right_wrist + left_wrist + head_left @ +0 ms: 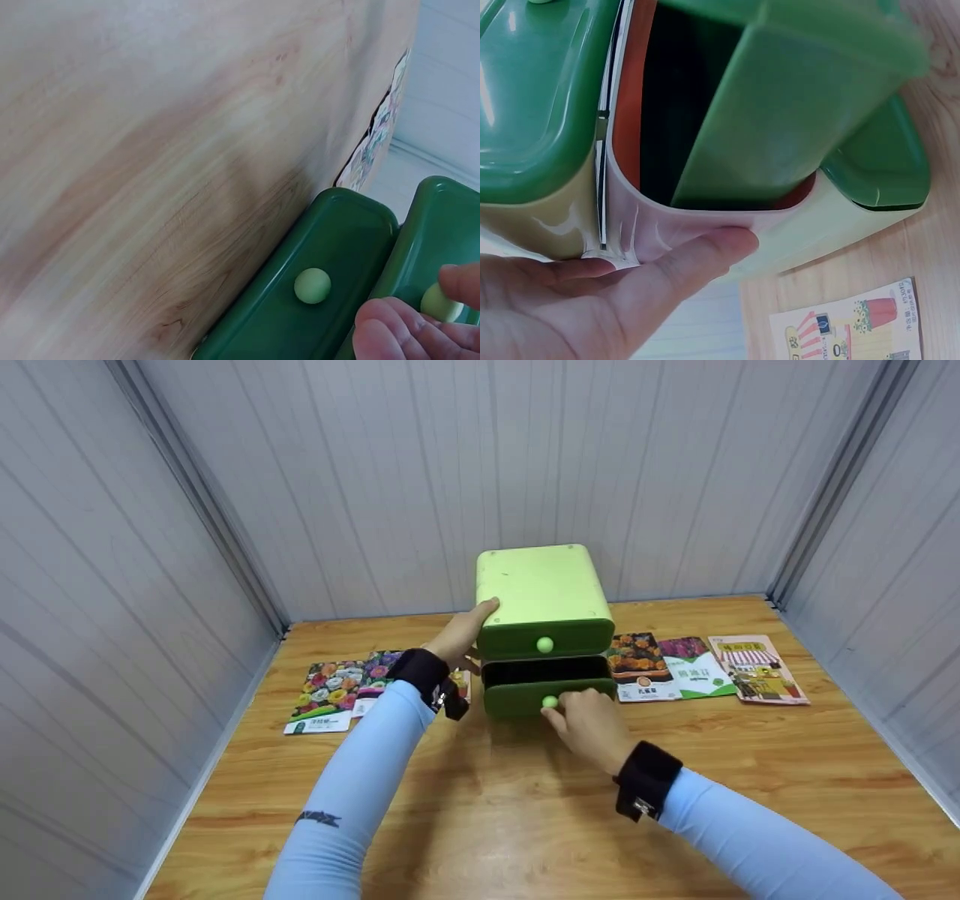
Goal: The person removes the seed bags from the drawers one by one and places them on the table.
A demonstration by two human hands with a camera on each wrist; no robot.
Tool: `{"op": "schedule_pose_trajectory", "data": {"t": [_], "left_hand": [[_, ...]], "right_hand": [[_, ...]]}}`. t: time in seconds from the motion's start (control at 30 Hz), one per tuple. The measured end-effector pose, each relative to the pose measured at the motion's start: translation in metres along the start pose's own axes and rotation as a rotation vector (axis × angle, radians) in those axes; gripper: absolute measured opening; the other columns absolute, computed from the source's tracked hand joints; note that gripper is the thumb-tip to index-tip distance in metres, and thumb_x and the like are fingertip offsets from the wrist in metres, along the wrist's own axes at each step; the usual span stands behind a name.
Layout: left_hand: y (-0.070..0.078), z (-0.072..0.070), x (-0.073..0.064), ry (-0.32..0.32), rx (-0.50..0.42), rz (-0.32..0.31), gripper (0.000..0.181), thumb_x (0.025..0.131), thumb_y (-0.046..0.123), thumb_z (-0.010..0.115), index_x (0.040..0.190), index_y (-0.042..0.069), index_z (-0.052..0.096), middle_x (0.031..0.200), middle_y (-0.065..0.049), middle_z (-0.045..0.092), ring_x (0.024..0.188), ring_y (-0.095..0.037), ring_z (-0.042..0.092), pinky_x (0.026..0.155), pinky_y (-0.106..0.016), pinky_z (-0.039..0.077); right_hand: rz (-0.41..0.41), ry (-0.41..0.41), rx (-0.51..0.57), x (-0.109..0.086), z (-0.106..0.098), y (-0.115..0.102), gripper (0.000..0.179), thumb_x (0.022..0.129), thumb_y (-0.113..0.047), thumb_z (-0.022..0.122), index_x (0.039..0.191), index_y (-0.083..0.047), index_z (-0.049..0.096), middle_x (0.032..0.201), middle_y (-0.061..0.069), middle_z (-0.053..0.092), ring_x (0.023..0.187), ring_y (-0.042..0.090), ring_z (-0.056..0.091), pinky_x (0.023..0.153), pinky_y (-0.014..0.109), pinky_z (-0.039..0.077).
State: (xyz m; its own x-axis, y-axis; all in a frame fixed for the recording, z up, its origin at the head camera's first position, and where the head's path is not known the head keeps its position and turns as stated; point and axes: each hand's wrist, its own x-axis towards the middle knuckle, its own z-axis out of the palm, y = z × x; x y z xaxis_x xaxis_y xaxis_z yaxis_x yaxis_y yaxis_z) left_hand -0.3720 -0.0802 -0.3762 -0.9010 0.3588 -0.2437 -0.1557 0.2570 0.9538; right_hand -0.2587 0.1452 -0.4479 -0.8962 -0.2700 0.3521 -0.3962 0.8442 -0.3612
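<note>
A small chest of drawers point(544, 577) with a light green shell and dark green fronts stands against the back wall. Its middle drawer point(517, 699) is pulled partway out, and the inside that shows is dark. My right hand point(596, 727) pinches that drawer's round light green knob point(441, 303) between thumb and fingers. The left hand point(459, 639) rests against the chest's left side, thumb at the top edge in the head view. The top drawer point(510, 640) is closed. In the right wrist view the bottom drawer point(352, 240) also appears, with its own knob point(312, 286).
Left of the chest on the wooden table point(480, 825) lie several flower seed packets, among them a colourful one point(322, 697). To the right are an orange flower packet point(643, 667), a green and white packet point(697, 669) and a pink-bordered packet point(757, 669). Panel walls point(375, 472) enclose the table.
</note>
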Motion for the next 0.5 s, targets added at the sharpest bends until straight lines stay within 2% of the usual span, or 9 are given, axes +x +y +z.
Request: {"op": "schedule_pose_trajectory", "data": {"t": [0.27,0.37,0.5], "left_hand": [[-0.001,0.000,-0.001,0.010,0.021,0.006,0.073,0.093,0.070,0.041,0.136,0.012,0.050,0.122,-0.017,0.053,0.091,-0.037,0.062,0.085,-0.057,0.051],[-0.002,0.000,0.000,0.006,0.015,0.004,0.073,0.093,0.070,0.041,0.135,0.011,0.050,0.119,-0.017,0.054,0.089,-0.035,0.061,0.084,-0.056,0.051],[-0.001,0.001,0.000,0.012,0.023,0.004,0.072,0.092,0.070,0.042,0.130,0.010,0.052,0.116,-0.016,0.056,0.086,-0.033,0.061,0.077,-0.051,0.054]], "right_hand": [[0.034,0.013,-0.011,0.013,0.005,0.003,0.033,0.095,-0.030,0.065,0.068,-0.012,0.063,0.059,0.000,0.056,0.049,0.015,0.049,0.047,0.031,0.039],[0.054,0.004,-0.017,0.017,0.006,0.004,0.032,0.096,-0.031,0.064,0.069,-0.013,0.065,0.060,0.000,0.057,0.049,0.015,0.050,0.048,0.032,0.040],[0.078,-0.013,-0.017,0.022,0.007,0.005,0.032,0.097,-0.031,0.063,0.070,-0.013,0.064,0.061,0.001,0.059,0.050,0.016,0.051,0.049,0.033,0.041]]}}
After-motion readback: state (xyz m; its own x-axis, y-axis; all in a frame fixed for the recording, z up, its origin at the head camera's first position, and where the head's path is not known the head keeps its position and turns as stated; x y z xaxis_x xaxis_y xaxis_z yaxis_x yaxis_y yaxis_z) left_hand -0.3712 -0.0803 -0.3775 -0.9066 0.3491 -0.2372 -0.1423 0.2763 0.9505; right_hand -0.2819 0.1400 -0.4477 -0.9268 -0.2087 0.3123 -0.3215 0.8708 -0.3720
